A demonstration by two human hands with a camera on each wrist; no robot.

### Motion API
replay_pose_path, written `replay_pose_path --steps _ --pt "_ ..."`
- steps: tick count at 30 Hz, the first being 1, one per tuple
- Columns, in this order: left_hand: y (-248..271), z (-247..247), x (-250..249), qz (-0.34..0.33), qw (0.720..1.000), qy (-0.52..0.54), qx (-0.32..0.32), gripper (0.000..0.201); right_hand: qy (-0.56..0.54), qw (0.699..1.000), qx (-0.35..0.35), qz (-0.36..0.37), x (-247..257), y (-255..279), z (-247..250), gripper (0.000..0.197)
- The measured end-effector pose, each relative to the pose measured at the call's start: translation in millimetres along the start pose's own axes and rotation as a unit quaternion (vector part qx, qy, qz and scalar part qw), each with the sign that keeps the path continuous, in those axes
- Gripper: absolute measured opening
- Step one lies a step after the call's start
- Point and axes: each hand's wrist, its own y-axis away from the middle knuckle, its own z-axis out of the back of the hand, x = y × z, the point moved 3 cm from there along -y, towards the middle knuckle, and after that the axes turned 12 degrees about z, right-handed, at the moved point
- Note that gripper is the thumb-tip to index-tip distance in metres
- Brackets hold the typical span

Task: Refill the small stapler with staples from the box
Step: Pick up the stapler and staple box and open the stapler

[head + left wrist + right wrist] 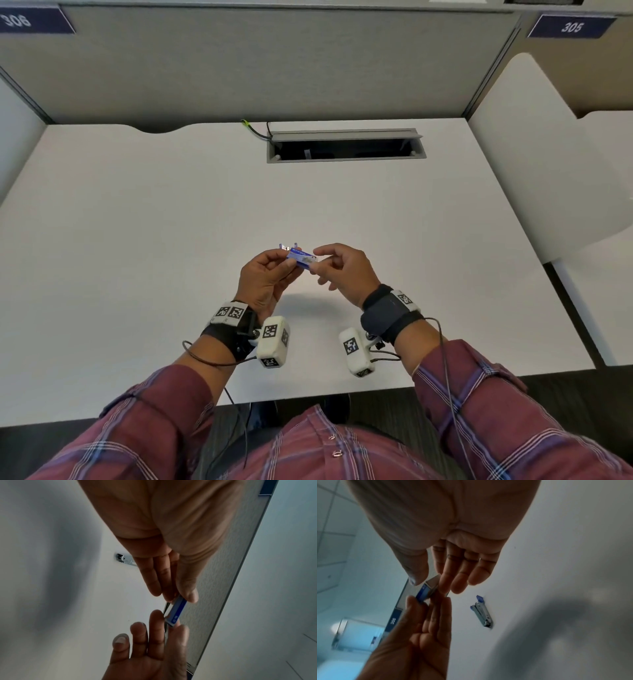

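A small blue staple box (301,256) is held above the white desk (171,240) between both hands. My left hand (286,262) pinches its left end with thumb and fingers. My right hand (318,262) pinches its right end, where a pale inner part shows. The left wrist view shows the staple box (176,612) between my left thumb and fingertips. From the right wrist, the staple box (423,591) sits under my right thumb. The small metal stapler (482,614) with blue tips lies open on the desk, apart from both hands; the stapler (287,246) is mostly hidden behind the box.
A cable slot (346,145) with a raised lid is cut into the desk at the back centre. Grey partition panels (274,68) enclose the back, and a white divider (548,154) stands at the right. Bare desk surface surrounds the hands.
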Motion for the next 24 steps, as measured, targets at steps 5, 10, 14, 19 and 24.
replay_pose_path --steps 5,10,14,19,24 --pt "5.2 5.6 -2.6 0.007 1.000 0.020 -0.001 0.009 -0.059 0.997 -0.028 -0.036 2.1 2.6 -8.1 0.021" --pt "9.5 6.1 -3.8 0.011 1.000 0.018 -0.008 0.016 -0.134 0.984 -0.068 -0.092 -0.1 5.5 -14.1 0.023" --pt "11.6 6.9 -2.6 0.017 1.000 0.024 -0.003 0.014 -0.145 0.983 -0.062 -0.092 1.4 7.2 -18.7 0.023" --pt "12.2 10.6 -2.5 0.026 0.999 0.032 0.001 0.010 -0.179 0.976 -0.075 -0.098 5.5 9.7 -22.6 0.025" --pt "14.1 10.9 -5.8 0.038 0.999 0.032 0.006 0.011 -0.216 0.966 -0.095 -0.107 8.6 10.7 -24.7 0.019"
